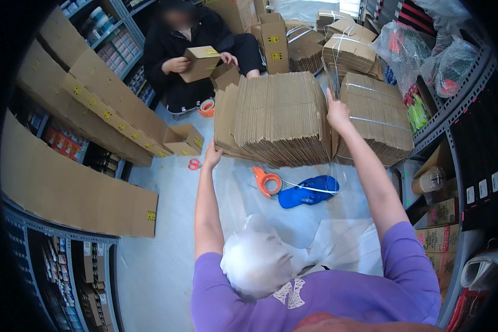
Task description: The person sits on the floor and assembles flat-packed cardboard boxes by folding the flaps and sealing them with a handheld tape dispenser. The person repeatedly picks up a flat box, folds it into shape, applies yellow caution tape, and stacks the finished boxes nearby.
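Note:
A thick stack of flattened cardboard boxes (279, 113) stands on edge in front of me. My left hand (212, 155) grips its near left corner, thumb on the front and fingers along the outer side. On the opposite side, my right hand (338, 114) lies against the stack with its index finger stretched forward; its other fingers are partly hidden. A thin clear strap (336, 77) rises beside that hand. To the right stands another bundle of flattened boxes (377, 116), tied with white straps.
An orange tape dispenser (267, 182), a blue slipper (309, 192) and red scissors (193, 164) lie on the floor. Across from me, a seated person (196, 52) in black holds a small carton (201, 63). Long cartons (83, 182) and metal shelves (456, 133) flank the space.

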Tool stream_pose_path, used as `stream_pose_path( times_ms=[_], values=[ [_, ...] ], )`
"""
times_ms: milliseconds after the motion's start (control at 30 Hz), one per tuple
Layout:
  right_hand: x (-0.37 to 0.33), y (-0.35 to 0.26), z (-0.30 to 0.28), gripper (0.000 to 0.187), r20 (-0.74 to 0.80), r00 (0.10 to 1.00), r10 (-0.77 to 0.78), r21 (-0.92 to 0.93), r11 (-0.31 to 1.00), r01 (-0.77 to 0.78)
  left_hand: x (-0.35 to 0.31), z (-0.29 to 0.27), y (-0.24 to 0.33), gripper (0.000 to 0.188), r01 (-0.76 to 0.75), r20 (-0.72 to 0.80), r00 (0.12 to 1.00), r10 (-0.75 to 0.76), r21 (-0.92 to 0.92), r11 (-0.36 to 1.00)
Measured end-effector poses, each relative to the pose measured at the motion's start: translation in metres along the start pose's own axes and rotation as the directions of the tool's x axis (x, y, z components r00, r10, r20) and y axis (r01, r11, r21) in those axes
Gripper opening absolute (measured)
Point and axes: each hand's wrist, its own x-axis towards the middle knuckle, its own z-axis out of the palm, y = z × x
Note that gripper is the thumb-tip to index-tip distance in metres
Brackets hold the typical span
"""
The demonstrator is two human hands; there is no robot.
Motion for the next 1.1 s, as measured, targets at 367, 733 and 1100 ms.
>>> stream_pose_path(
  times_ms=[367,733,1100],
  values=[
    [-0.152,-0.095,-0.247,0.065,-0.391,0.919,0.05,0.123,0.992,-0.002,-0.251,0.002,-0.069,0.053,-0.107,0.153,0.984,0.088,0.117,0.987],
    [-0.143,-0.326,-0.158,0.041,-0.627,0.374,-0.683,0.238,0.29,0.927,-0.594,0.009,-0.033,0.051,0.27,-0.14,0.96,-0.244,0.217,0.938],
    [-0.183,-0.471,-0.116,0.027,-0.273,0.033,-0.961,-0.198,0.09,0.976,-0.62,0.0,-0.045,0.053,0.318,-0.185,0.939,-0.289,0.151,0.936]
  ],
)
